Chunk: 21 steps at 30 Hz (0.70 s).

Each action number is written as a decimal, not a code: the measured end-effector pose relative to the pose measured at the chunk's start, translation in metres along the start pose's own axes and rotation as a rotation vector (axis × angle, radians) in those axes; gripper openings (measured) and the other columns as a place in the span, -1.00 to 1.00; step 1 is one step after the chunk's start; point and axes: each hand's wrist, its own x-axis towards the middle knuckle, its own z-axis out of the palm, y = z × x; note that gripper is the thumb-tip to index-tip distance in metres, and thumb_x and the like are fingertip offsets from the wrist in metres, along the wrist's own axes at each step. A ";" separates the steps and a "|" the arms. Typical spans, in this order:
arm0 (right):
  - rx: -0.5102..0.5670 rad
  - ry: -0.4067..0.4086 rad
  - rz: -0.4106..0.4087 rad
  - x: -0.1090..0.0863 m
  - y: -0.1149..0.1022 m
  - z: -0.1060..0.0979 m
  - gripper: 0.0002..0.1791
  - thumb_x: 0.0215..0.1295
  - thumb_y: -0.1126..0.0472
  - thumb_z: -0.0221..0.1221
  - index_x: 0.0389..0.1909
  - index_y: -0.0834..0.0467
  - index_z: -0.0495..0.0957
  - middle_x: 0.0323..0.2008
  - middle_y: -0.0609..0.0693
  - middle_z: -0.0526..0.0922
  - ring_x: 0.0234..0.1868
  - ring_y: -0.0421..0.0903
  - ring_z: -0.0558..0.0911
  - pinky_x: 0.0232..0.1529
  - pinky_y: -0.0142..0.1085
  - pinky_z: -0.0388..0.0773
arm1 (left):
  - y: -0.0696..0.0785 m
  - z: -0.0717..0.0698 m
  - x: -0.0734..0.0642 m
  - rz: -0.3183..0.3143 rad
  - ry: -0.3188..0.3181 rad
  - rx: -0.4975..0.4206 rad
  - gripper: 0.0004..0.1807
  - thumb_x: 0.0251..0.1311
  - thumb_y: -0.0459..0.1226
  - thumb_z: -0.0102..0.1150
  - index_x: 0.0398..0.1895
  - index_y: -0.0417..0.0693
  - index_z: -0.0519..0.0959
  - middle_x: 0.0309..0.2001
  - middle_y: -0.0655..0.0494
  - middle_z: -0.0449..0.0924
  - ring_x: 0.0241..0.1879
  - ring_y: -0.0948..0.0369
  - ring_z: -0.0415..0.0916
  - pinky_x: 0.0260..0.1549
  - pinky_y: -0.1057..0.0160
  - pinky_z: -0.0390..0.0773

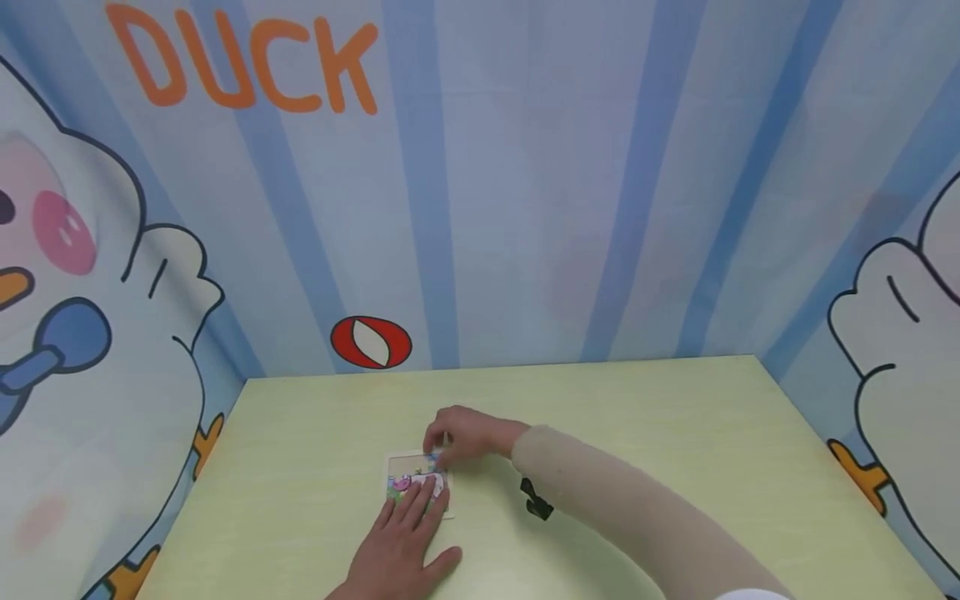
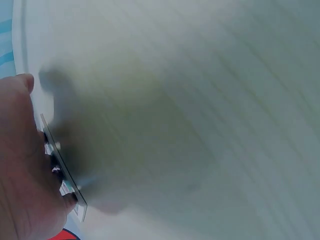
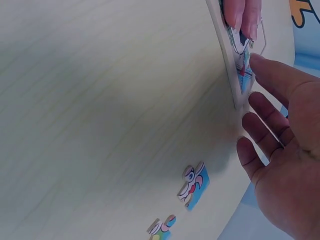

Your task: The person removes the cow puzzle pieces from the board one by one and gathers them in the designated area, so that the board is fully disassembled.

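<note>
A small framed jigsaw puzzle (image 1: 415,479) with a pink cartoon figure lies on the table. Its upper left part shows bare beige backing. My left hand (image 1: 401,546) rests on the lower part, fingers straight and spread, hiding some of the picture. At the upper right corner is my right hand (image 1: 468,435). In the right wrist view its thumb (image 3: 275,74) reaches the picture by the corner, while the other fingers sit loosely bent beside the frame's outer edge. No piece shows between them. The left wrist view catches the puzzle frame (image 2: 65,172) edge-on beneath the left fingers.
Two loose jigsaw pieces, one blue and white (image 3: 194,186) and one partly cut off by the view's edge (image 3: 161,229), lie on the pale yellow table (image 1: 637,400). A striped blue backdrop (image 1: 525,208) with cartoon ducks surrounds the table's back and sides.
</note>
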 end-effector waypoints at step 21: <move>-0.063 -0.014 0.006 -0.001 -0.007 0.001 -0.82 0.37 0.16 0.46 -0.05 0.02 0.78 -0.13 -0.01 0.65 -0.15 -0.18 0.52 0.02 -0.34 0.50 | 0.002 -0.004 0.000 -0.008 -0.023 -0.027 -0.09 0.50 0.35 -0.04 0.67 -0.03 0.29 0.69 -0.05 0.15 0.64 -0.09 0.13 0.53 -0.32 0.17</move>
